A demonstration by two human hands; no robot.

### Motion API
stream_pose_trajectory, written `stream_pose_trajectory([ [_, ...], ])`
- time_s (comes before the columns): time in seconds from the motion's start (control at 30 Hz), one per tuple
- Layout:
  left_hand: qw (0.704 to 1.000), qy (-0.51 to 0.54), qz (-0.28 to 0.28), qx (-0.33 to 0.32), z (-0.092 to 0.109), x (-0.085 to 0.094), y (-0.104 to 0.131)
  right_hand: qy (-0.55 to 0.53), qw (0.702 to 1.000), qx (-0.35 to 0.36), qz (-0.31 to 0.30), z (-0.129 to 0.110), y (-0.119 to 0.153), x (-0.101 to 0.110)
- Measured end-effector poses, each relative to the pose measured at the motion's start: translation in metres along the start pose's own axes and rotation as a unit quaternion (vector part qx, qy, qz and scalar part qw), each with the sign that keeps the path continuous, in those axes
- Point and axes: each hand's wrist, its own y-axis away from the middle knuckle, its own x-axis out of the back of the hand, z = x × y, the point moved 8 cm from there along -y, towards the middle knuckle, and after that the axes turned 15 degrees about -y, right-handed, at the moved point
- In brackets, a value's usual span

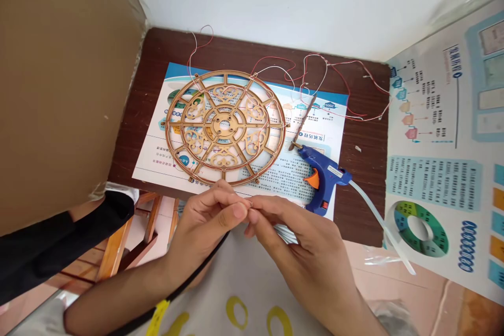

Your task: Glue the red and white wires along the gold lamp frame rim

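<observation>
The left hand (pixel 210 218) and right hand (pixel 301 241) meet just off the table's near edge, thumbs and forefingers drawn narrow in 2 pinches that come together at the tips. Between them is a tiny piece (pixel 250 205), too small and too covered to identify; it is probably very light and easily dropped, best taken by its ends between the fingertips.

Just beyond lies the round gold frame (pixel 217 126), flat and openwork. It looks stiff and fairly light, though its thin scrolls may be fragile; the outer rim, gripped on 2 opposite sides, seems the safest hold. The red and white wires (pixel 349 62) trailing from it look limp and prone to snag.

The frame rests on a printed sheet (pixel 151 160) over a dark wooden table (pixel 366 168). To its right lie a slim dark tool (pixel 304 123) and a blue glue gun (pixel 325 170), a pale glue stick (pixel 381 219) projecting from its rear. A white wall (pixel 275 5) stands behind, a brown panel (pixel 66 79) on the left, a printed board (pixel 433 176) on the right.
</observation>
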Motion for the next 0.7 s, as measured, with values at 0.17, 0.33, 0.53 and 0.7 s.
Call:
stream_pose_trajectory([
  [0.17,1.0,-0.002,-0.027,-0.013,-0.002,-0.002,0.0,-0.087,0.994,-0.071,-0.002,0.014,0.003,-0.004],
  [0.33,0.997,0.023,-0.075,-0.022,-0.006,-0.01,-0.001,-0.398,0.894,-0.199,0.048,0.035,0.016,-0.027],
  [0.53,1.0,-0.013,-0.009,-0.024,-0.011,0.003,-0.001,-0.502,0.832,-0.224,0.072,0.041,0.019,-0.046],
  [0.7,0.998,-0.052,-0.002,-0.021,-0.016,0.005,-0.001,-0.512,0.823,-0.23,0.09,0.046,0.018,-0.047],
])
